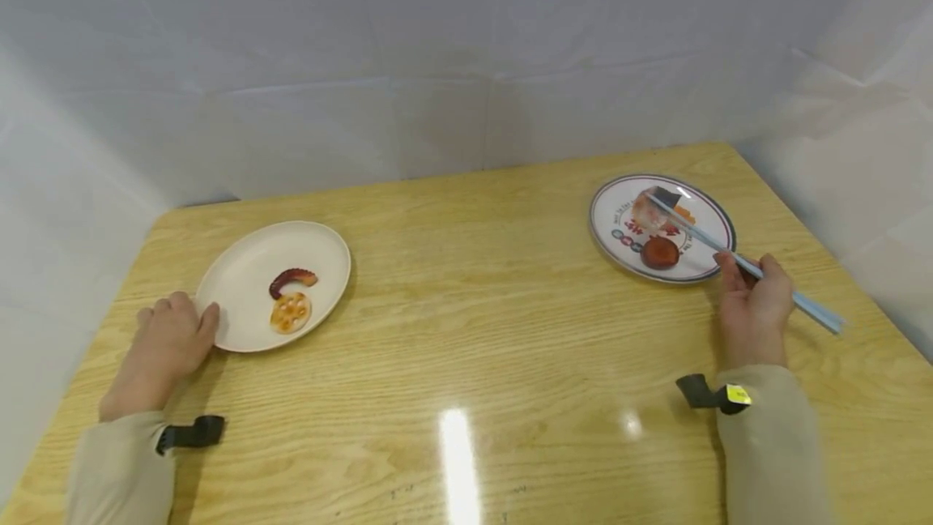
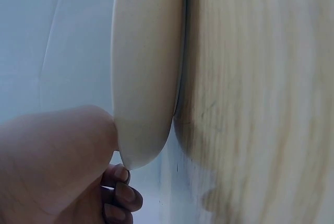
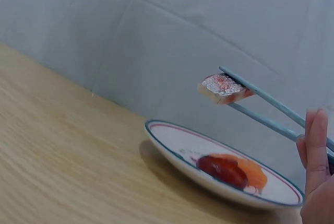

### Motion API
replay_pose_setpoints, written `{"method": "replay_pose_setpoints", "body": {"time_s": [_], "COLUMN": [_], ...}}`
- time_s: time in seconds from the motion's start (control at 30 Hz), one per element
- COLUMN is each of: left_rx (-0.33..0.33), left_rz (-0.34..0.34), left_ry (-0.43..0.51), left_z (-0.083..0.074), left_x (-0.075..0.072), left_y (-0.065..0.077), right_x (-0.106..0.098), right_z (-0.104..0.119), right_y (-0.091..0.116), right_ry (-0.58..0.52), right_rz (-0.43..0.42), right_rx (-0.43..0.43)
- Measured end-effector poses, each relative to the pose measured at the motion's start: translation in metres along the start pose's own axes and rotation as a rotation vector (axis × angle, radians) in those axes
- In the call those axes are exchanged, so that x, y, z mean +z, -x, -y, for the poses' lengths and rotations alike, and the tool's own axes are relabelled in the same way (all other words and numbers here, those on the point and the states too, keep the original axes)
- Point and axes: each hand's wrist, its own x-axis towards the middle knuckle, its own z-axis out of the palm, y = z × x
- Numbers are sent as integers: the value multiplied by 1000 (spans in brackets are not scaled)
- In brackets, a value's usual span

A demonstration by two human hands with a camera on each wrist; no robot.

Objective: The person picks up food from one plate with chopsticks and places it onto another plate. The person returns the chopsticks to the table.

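Observation:
At the left, my left hand [image 1: 171, 335] holds the rim of a cream plate [image 1: 244, 278], thumb at the edge; the left wrist view shows the other fingers curled below the rim. A dark red tentacle piece [image 1: 286, 278] and a browned lotus root slice [image 1: 290, 313] lie on that plate. My right hand [image 1: 758, 306] grips light blue chopsticks [image 1: 818, 314]. Their tips pinch a sushi-like piece [image 3: 224, 88] with a dark band, raised above a patterned white plate [image 3: 162, 130]. On this plate lie a round reddish-brown piece [image 1: 660, 253] and an orange piece [image 3: 253, 174].
Both plates stand on a wooden table [image 1: 466, 306], far apart, the patterned one near the right edge. White sheeting [image 1: 452, 63] hangs behind the table and along its sides. Each sleeve carries a black wrist camera mount [image 1: 191, 433].

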Motion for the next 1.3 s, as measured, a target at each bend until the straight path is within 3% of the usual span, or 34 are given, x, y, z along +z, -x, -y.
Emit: {"method": "replay_pose_setpoints", "body": {"time_s": [0.17,0.37,0.6,0.83,1.03,1.3], "left_rx": [3,9,10,30,34,42], "left_rz": [15,23,11,-17,4,-33], "left_ry": [2,-5,0,1,-17,-43], "left_z": [0,0,0,1,1,-2], "left_x": [-1,-2,-3,-1,-1,2], "left_y": [0,-1,-1,-1,-3,-3], "right_x": [12,24,38,46,52,54], "right_z": [-9,-21,-43,-75,-96,-116], "right_y": [7,19,38,53,58,56], "right_ry": [10,39,33,107,174,258], "right_rz": [47,135,122,159,199,150], "right_rx": [25,-6,74,143,126,128]}}
